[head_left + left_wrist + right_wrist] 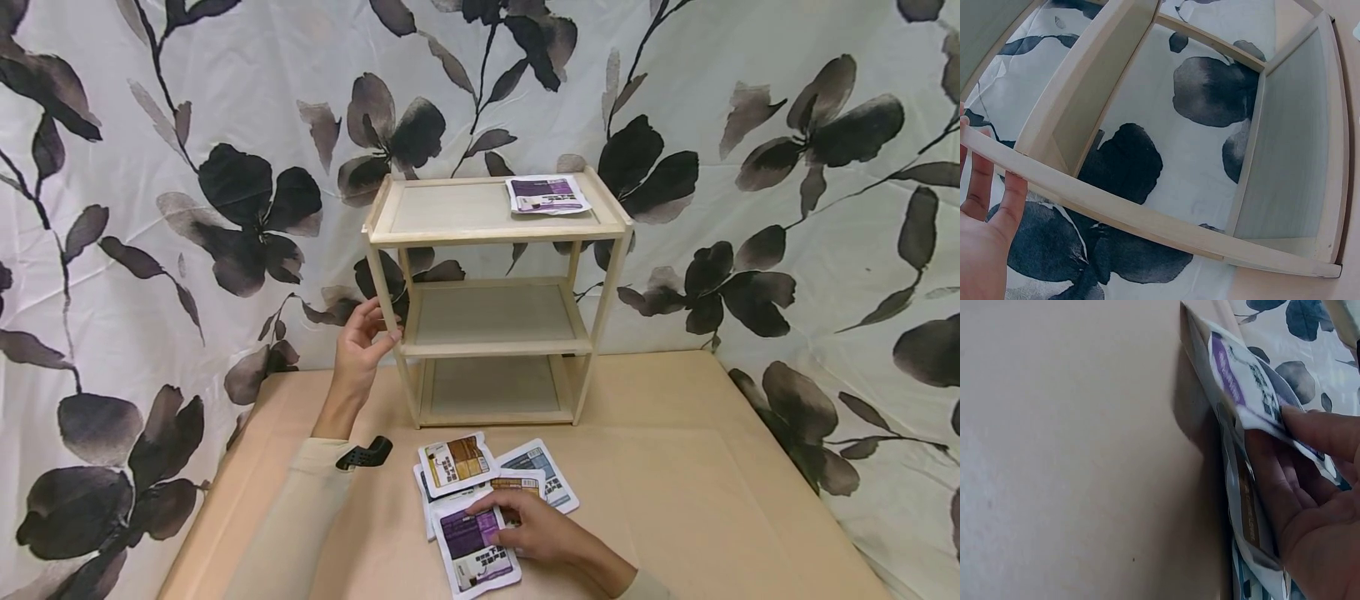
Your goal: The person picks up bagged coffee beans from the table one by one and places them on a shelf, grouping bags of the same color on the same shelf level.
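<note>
A light wooden three-tier shelf [495, 237] stands at the back of the table. My left hand [362, 346] holds its left front post [1116, 212], thumb in front and fingers behind, near the middle tier. In front of the shelf lies a loose pile of flat sachets. My right hand [536, 525] pinches the purple-and-white sachet [472, 554] by its right edge; in the right wrist view this sachet [1244, 381] is tilted up off the pile. Under and around it are a brown sachet [456, 464], a blue sachet [543, 475] and another brown one [521, 481], partly covered.
Another purple sachet [547, 194] lies on the right side of the shelf's top tier. Behind the shelf hangs a white cloth [525, 100] with dark flowers. The table [675, 467] has a peach-coloured cover. A black band [365, 452] sits on my left wrist.
</note>
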A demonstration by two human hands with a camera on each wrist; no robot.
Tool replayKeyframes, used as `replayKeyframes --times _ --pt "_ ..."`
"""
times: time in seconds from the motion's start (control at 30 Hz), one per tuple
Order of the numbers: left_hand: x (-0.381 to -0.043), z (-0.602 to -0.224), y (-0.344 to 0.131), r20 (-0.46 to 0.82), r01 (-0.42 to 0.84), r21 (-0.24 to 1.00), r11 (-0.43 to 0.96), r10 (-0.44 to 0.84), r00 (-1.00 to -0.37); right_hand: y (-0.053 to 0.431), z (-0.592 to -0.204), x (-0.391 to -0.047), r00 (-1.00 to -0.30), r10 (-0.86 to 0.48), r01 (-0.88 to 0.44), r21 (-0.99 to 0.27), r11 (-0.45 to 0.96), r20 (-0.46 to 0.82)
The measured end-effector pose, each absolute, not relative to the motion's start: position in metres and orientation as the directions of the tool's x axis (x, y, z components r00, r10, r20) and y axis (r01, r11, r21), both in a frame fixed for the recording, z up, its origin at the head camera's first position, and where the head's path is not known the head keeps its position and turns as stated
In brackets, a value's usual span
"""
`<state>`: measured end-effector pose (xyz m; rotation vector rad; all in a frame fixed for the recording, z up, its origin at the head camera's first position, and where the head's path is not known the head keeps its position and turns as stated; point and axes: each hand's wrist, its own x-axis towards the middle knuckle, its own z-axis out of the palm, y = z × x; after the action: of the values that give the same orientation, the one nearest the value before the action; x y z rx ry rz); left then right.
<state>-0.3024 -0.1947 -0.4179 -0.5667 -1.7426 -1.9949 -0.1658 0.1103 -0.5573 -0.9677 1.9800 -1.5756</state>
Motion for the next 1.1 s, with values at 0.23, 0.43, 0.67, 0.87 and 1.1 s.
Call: replayKeyframes --times 0.23,0.43,0.67,0.87,1.1 --pt "-0.303 -0.417 -0.195 0.564 0.565 0.817 -0.114 -0.044 -0.824 0.115 -0.559 -0.171 -0.624 -0.778 -0.172 -0.984 0.040 0.077" --pt "-0.303 -0.417 -0.195 0.563 0.564 0.817 -0.116 -0.048 -0.825 0.119 -0.553 -0.176 -0.623 -0.779 -0.122 -0.992 0.009 0.070" --pt "-0.302 -0.417 -0.195 0.560 0.561 0.819 -0.120 -0.048 -0.827 0.122 -0.540 -0.181 -0.654 -0.755 -0.123 -0.991 0.051 0.042" --pt "-0.303 -0.418 -0.195 0.565 0.567 0.816 -0.114 -0.051 -0.824 0.127 -0.530 -0.187 -0.677 -0.736 -0.028 -0.999 0.045 -0.015" --pt "-0.304 -0.418 -0.195 0.569 0.570 0.813 -0.120 -0.046 -0.821 0.131 -0.506 -0.196 -0.733 -0.679 -0.056 -0.993 0.100 -0.027"
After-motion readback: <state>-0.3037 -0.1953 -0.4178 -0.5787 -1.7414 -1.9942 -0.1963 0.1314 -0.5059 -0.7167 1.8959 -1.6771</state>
